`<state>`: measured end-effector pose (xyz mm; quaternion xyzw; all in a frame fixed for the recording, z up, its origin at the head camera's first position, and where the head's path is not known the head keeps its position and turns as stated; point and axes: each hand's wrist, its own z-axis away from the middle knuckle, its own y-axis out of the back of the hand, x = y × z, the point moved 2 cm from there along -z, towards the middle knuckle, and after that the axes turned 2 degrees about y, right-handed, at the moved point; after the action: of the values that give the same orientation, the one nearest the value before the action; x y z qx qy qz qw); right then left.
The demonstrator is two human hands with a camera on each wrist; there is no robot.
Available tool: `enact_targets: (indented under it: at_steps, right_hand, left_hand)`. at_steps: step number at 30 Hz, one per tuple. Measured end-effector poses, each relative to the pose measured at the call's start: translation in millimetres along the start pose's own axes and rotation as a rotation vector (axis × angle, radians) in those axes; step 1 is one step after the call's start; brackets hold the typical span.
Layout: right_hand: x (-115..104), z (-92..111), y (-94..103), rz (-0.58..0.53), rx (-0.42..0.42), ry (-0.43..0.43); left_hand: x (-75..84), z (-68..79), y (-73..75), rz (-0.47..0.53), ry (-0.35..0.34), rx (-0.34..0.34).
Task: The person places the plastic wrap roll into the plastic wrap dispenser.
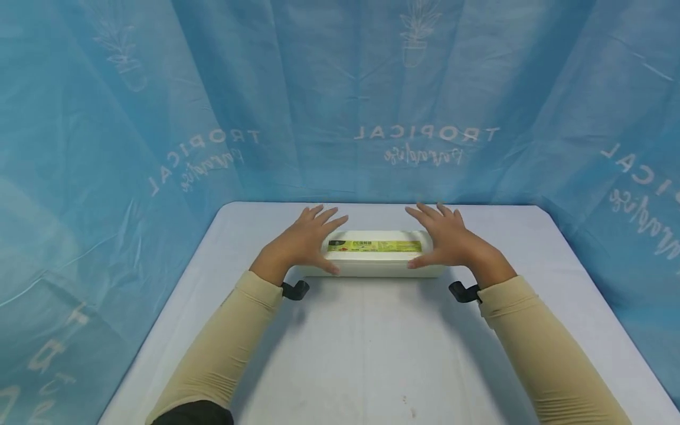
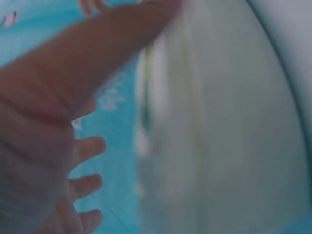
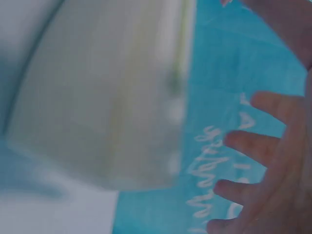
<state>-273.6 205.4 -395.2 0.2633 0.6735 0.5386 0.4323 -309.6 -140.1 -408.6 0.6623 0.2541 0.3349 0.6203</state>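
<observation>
A long white box (image 1: 372,268) with a yellow-green printed label (image 1: 374,246) along its top lies crosswise towards the back of the table. Over its left end my left hand (image 1: 305,239) is held with fingers spread and thumb reaching along the front edge. The right hand (image 1: 446,239) mirrors it at the other end, fingers apart. Both wrist views show the pale side of the box (image 2: 234,117) close up and blurred, with straight fingers (image 3: 253,146) beyond it. Whether either thumb touches the box, I cannot tell.
A white-covered table (image 1: 372,348) carries the box, with a few small dark specks near its front. Blue printed curtains (image 1: 329,88) hang behind and along both sides. Black wrist mounts (image 1: 296,290) stick out below both hands.
</observation>
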Motion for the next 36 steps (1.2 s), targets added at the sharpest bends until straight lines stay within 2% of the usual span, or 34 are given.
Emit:
enact_targets:
  at_steps: [2, 4, 8, 10, 15, 20, 24, 30, 36]
  right_hand:
    - [6, 2, -10.0, -0.028, -0.057, -0.016]
    - [16, 4, -19.4, -0.084, -0.088, -0.033]
    - [35, 5, -33.5, -0.182, -0.101, -0.063]
    - [40, 4, -36.5, -0.210, -0.093, -0.067]
    - [46, -2, -38.9, -0.235, -0.091, -0.037]
    - [52, -6, -39.2, -0.267, -0.098, -0.017]
    - [53, -8, -38.0, -0.282, -0.116, -0.015]
    - [54, -13, -34.4, -0.316, -0.134, -0.032]
    - [60, -17, -36.5, -0.337, -0.178, -0.070]
  left_hand:
    - [-9.4, 3.7, -9.3, 0.068, 0.046, -0.052]
    - [-20.5, 7.1, -18.1, 0.173, 0.087, -0.073]
    - [-38.4, 10.0, -30.4, 0.373, 0.142, -0.085]
    - [-44.2, 8.8, -33.8, 0.425, 0.136, -0.085]
    - [-54.0, 3.1, -38.3, 0.460, 0.091, -0.097]
    - [-60.0, -2.1, -40.9, 0.473, 0.083, -0.129]
    - [-61.7, -1.7, -39.5, 0.457, 0.103, -0.155]
    - [-60.9, -2.5, -35.6, 0.597, 0.142, -0.189]
    - [-62.1, -4.1, -34.8, 0.583, 0.174, -0.200]
